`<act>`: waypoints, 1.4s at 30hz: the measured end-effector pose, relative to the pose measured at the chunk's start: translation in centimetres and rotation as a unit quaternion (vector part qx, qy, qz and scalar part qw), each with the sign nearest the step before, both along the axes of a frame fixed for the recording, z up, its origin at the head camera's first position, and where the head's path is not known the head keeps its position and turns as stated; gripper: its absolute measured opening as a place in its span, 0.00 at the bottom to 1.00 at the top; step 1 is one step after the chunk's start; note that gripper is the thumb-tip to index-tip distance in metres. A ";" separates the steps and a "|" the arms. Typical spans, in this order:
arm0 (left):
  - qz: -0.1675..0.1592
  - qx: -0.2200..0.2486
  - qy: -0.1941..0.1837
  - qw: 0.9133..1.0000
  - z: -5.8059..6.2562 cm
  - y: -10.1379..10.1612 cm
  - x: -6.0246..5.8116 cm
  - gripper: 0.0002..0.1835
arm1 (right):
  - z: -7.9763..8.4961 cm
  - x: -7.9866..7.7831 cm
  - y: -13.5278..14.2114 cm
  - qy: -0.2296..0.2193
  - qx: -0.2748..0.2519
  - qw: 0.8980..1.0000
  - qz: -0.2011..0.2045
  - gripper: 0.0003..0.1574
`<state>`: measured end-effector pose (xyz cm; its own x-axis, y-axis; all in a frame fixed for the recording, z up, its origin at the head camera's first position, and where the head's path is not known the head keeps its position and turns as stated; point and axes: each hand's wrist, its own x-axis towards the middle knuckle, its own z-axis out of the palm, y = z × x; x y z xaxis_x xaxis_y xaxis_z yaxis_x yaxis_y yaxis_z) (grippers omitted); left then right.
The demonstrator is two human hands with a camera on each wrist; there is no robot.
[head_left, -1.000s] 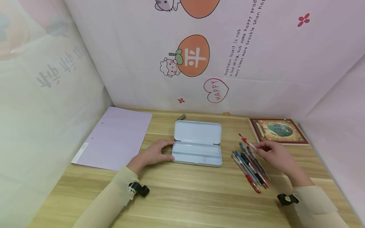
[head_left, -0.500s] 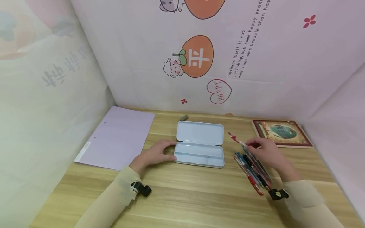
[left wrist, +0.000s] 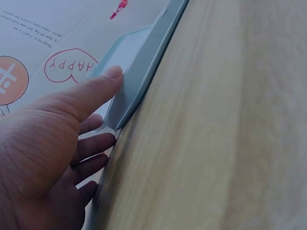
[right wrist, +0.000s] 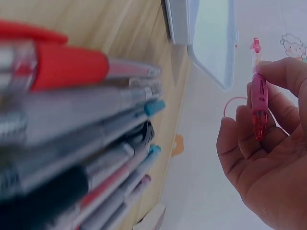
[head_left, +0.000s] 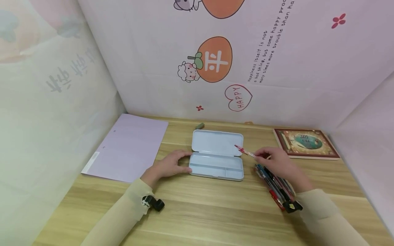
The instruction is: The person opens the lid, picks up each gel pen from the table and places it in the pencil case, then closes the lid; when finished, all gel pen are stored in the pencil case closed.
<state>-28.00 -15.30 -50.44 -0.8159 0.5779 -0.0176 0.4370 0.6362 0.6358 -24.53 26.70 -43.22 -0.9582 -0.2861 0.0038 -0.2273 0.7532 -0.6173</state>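
A light blue pencil case lies with its lid back, showing divided compartments inside. At its left end rests my left hand, thumb and fingers fairly straight; in the left wrist view the thumb touches the case wall. My right hand pinches a slim pink and white pen with a red end. That pen is held above the table, its far end in front of the lid. In the right wrist view, thumb and fingers grip the pink pen. Below the right hand lies a bunch of pens, partly covered by the wrist.
A lilac folder lies on the wooden table at the left. A book with a patterned cover is at the back right. Behind the lid sits a small green eraser-like block. Printed cloth walls enclose the table.
My right hand has carried the pink pen leftward, from over the bunch of pens to the pencil case's right side. The left hand stays at the case's end. The head view has shifted slightly.
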 end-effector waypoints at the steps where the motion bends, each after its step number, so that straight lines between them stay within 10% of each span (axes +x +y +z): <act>1: 0.001 0.001 0.000 1.000 0.0 0.0 0.0 0.42 | -0.1 -0.1 -0.2 0.005 0.002 1.000 0.003 0.17; 42: 0.005 0.004 0.008 1.000 -0.3 -0.1 -0.1 0.40 | -2.4 -3.1 -7.9 0.005 0.008 0.997 0.075 0.07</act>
<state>-28.05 -15.37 -50.69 -0.8217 0.5699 -0.0001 0.4409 0.6357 0.6337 -27.66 18.81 -45.64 -0.9045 -0.4264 0.0081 -0.3447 0.7198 -0.6026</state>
